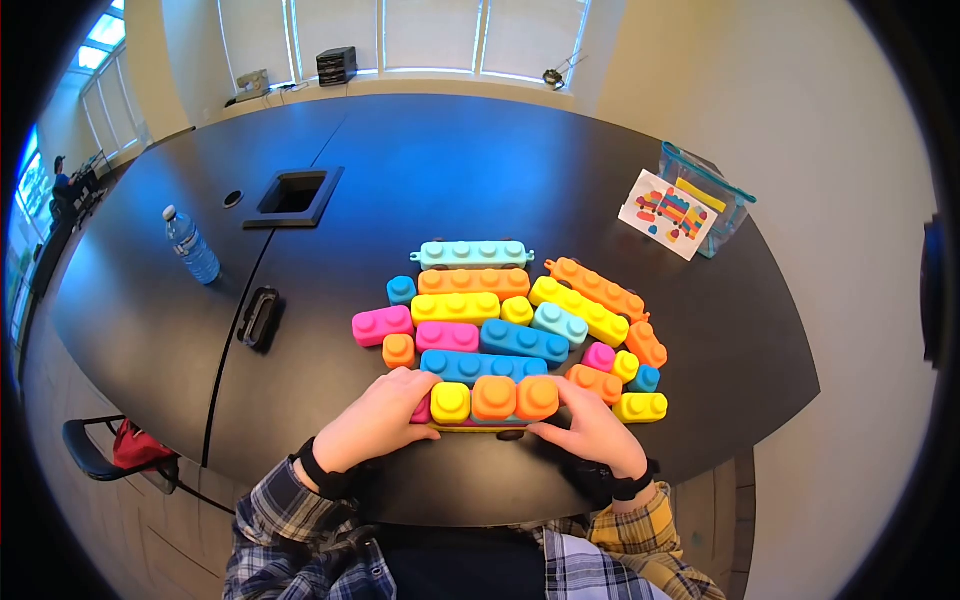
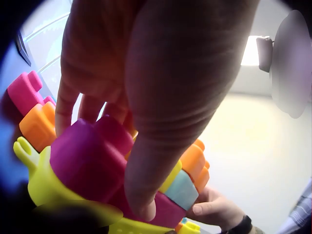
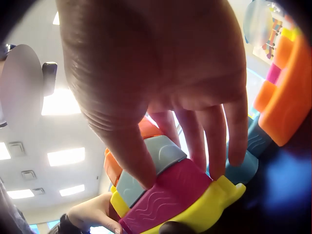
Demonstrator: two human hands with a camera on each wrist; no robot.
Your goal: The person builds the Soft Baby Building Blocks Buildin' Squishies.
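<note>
Both hands grip a toy block train car at the near side of the table. Its yellow wheeled base (image 2: 41, 183) carries magenta blocks (image 3: 170, 197), a light teal block (image 3: 163, 148), a yellow block (image 1: 450, 402) and orange blocks (image 1: 495, 398) on top. At the left end, my left hand (image 1: 375, 420) presses its thumb to the near magenta side, with the fingers behind. My right hand (image 1: 592, 430) holds the right end, thumb against the teal block and fingers along the far side. A long blue block (image 1: 483, 366) lies just beyond the car.
Loose colourful blocks and wheeled bases, such as a light teal base (image 1: 472, 255) and an orange base (image 1: 598, 290), spread behind the car. A picture card (image 1: 668, 213) leans on a clear bag (image 1: 725, 215). Leftward are a water bottle (image 1: 191, 245) and a black case (image 1: 260, 319).
</note>
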